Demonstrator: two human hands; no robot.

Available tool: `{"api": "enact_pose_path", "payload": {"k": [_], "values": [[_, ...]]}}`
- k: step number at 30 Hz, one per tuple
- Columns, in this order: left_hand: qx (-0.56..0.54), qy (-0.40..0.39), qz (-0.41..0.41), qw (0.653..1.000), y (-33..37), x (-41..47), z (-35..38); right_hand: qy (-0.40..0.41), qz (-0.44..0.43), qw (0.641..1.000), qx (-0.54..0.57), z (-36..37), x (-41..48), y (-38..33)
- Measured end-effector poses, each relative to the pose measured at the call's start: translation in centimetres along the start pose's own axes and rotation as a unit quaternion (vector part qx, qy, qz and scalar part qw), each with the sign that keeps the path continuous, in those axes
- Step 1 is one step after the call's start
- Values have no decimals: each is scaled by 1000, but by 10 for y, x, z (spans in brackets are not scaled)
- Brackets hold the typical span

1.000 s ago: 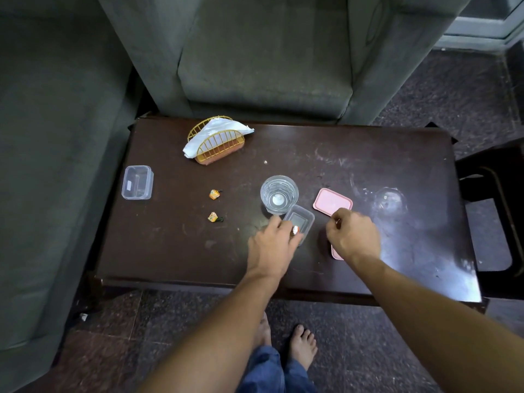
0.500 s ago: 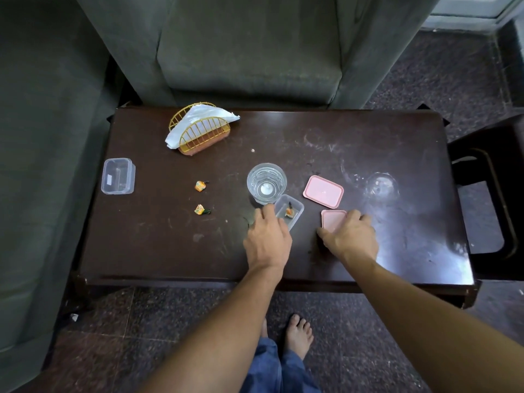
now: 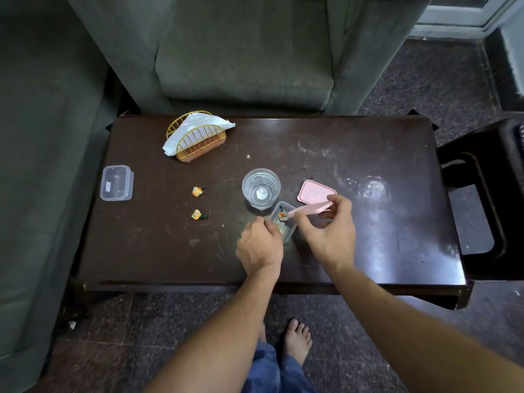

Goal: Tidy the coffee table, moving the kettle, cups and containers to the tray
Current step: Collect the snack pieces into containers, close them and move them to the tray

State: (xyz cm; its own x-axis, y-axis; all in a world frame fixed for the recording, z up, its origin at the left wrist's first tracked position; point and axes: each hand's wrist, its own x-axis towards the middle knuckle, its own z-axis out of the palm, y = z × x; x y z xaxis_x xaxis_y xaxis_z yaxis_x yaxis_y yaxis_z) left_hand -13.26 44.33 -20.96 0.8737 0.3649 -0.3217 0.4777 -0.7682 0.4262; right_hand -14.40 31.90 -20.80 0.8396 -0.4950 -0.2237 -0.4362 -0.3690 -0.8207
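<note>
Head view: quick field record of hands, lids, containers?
left hand: holds small container beside the glass
right hand: pinches pink lid, tilted above that container
second pink lid: flat on table, beyond the right hand
spare container: lidless, near table's left edge
loose: two orange wrappers
tray: not in view

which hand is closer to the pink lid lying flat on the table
Right. The right hand is just in front of the flat pink lid; the left hand is farther away, to its left.
</note>
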Motion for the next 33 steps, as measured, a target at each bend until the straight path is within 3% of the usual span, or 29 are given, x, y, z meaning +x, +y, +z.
{"api": "enact_pose_path", "payload": {"k": [10, 17, 21, 33], "values": [[-37, -80, -29, 996, 2, -11, 6, 1, 39, 997, -61, 12, -24, 21], [-108, -165, -34, 980, -2, -7, 10, -21, 17, 982, -187, 10, -27, 31], [-96, -171, -30, 980, 0, -3, 7, -51, 1, 963, -265, 12, -24, 28], [-65, -173, -33, 982, 3, 12, 10, -48, 19, 936, -348, 18, -26, 20]]}}
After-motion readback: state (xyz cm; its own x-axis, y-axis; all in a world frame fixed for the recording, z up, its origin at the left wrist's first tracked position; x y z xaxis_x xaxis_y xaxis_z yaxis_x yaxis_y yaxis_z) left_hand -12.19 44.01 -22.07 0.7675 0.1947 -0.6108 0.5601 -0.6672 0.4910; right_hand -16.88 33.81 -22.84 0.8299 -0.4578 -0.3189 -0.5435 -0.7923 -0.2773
